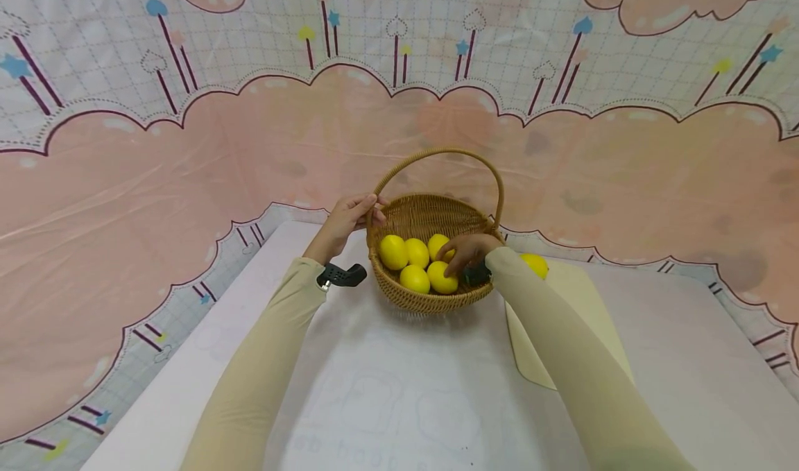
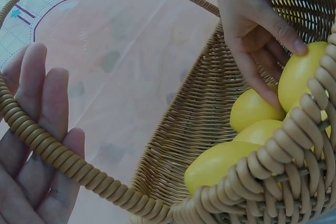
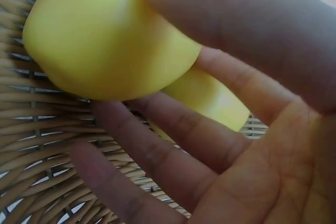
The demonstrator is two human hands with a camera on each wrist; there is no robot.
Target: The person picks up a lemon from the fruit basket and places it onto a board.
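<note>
A brown wicker basket (image 1: 431, 303) with a tall arched handle (image 1: 446, 150) stands on the table, several yellow lemons (image 1: 393, 252) inside. My left hand (image 1: 345, 225) holds the handle near its left base; in the left wrist view the handle crosses that hand's fingers (image 2: 55, 98). Inside the basket, my right hand (image 1: 471, 249) grips a lemon (image 1: 443, 277) at the front right. The right wrist view shows its thumb (image 3: 210, 11) on top of this lemon (image 3: 105, 35) and fingertips at its underside. Another lemon (image 3: 210, 98) lies behind those fingers.
Another lemon (image 1: 535, 265) sits right of the basket, partly behind my right sleeve. Under that arm lies a cream-coloured flat mat (image 1: 587, 311). A white cloth (image 1: 374, 388) covers the table, and a patterned pink curtain (image 1: 281, 138) rises behind it.
</note>
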